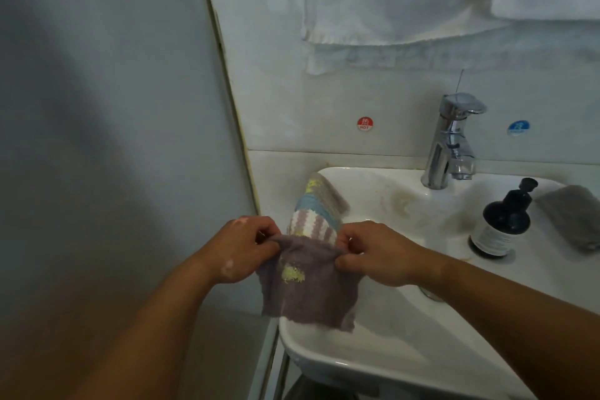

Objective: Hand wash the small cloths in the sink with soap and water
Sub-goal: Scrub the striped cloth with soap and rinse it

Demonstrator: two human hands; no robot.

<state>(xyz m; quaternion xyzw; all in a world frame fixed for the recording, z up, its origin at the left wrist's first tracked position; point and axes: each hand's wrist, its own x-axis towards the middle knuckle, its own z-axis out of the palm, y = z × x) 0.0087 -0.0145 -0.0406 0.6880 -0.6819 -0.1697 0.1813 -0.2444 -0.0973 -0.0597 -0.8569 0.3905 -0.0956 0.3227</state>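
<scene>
While the small mauve fleecy cloth with a yellow motif (308, 295) was held up by its top edge, it was pinched at one upper corner by the left hand (242, 248) and at the other by the right hand (373, 253). Each grip was closed on the fabric between thumb and curled fingers. The cloth was hung over the front left part of the white ceramic sink (373, 364), its lower edge lying at or just above the rim; contact could not be told.

The held edge was stretched left to right between the hands, and the free edge was pointed down toward the basin, dipping slightly to the right. The motif was turned toward the camera. The piece looked nearly square, so a long axis could hardly be picked out.

No water was seen at the chrome mixer tap (451, 146), and no lather on the cloth, so the step was judged to be spreading one cloth before wetting. A folded stack of pastel striped cloths (315, 211) was left on the sink's left rim, apparently unwashed. The next move was judged to call for carrying the cloth rightward under the spout and freeing one hand for the lever, then for the dark pump bottle of soap (503, 224).
</scene>
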